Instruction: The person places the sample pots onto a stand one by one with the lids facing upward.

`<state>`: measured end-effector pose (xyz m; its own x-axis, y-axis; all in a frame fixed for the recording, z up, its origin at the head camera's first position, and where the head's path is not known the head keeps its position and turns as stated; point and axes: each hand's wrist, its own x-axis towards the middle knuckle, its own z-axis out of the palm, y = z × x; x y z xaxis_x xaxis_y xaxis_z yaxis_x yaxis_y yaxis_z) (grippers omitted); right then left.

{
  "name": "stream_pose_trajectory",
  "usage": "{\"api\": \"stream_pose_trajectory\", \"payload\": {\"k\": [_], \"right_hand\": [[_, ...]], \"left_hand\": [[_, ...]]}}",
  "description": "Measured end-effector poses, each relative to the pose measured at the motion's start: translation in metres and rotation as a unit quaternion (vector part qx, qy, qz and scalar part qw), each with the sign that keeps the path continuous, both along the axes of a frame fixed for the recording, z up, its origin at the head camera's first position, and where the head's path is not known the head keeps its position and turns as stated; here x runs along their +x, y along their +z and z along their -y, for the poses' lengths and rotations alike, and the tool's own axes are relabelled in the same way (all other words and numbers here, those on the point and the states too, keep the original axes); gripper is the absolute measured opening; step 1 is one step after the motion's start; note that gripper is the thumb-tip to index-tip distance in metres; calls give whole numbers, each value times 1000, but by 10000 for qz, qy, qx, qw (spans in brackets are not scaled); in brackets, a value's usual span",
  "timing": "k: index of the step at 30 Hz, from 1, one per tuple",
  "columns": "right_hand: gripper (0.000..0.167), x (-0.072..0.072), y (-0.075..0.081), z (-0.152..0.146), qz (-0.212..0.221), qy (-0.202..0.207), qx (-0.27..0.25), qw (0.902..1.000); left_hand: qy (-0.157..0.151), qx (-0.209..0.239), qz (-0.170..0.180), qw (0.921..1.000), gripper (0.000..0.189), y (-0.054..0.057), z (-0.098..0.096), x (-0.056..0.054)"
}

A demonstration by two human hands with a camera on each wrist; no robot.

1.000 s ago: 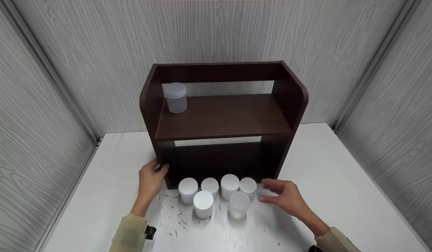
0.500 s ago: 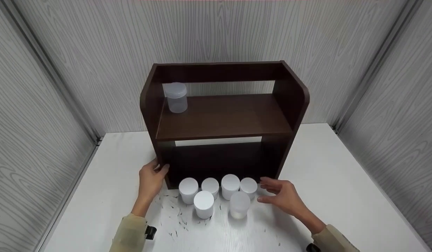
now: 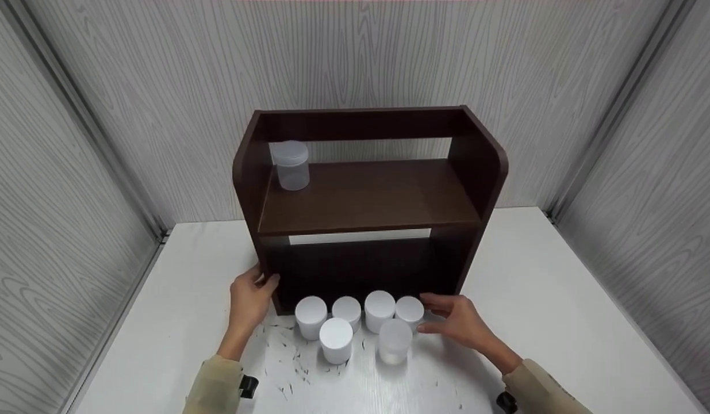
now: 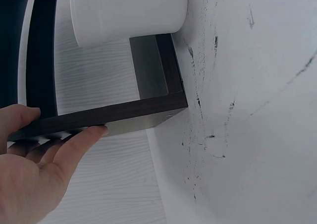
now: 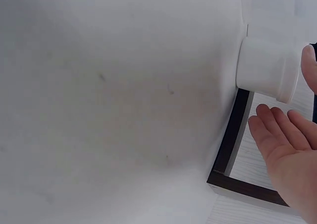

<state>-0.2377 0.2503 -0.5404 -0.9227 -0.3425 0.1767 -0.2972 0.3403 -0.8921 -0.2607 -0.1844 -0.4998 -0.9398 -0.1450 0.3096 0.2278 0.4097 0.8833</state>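
Observation:
A dark brown two-tier shelf (image 3: 369, 198) stands on the white table. My left hand (image 3: 249, 303) grips the front edge of its left side panel, thumb on one side and fingers on the other, as the left wrist view (image 4: 44, 159) confirms. Beside the rightmost white lidded jar (image 3: 410, 309) is my right hand (image 3: 457, 321), its thumb and fingers spread apart. The right wrist view shows the fingers straight near that jar (image 5: 262, 68); whether they touch it I cannot tell. Just in front stands a translucent jar (image 3: 395, 341).
Several other white jars, among them a front one (image 3: 336, 340), cluster before the lower tier. Another translucent jar (image 3: 292, 167) sits at the upper tier's left end. Dark scuffs mark the table (image 3: 286, 376). Grey wood-grain walls (image 3: 360, 52) enclose the back and sides.
My right hand has moved a little left, closer to the rightmost white jar. The left hand keeps its grip on the shelf's side panel. The whole head view has shifted slightly.

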Motion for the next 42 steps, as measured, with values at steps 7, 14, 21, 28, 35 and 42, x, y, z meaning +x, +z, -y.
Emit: {"api": "stream_pose_trajectory", "payload": {"k": [7,14,21,28,35,42], "right_hand": [[72,-5,-4,4,63,38,-99,9999],[70,-8,-6,5,144,83,-117,9998],[63,-7,-6,6,111,29,-163,9998],[63,-10,-11,8,91,87,-150,9998],[60,-10,-14,5,98,121,-153,9998],[59,-6,-12,-1,142,124,-224,9996]], "left_hand": [[9,13,55,10000,44,0,1,-1],[-12,-23,145,9999,46,1,1,0],[-45,-30,214,9998,47,2,0,0],[-8,-8,212,9998,48,0,0,0],[27,20,201,9998,48,-1,0,-1],[24,69,144,9999,43,0,0,0]]}}
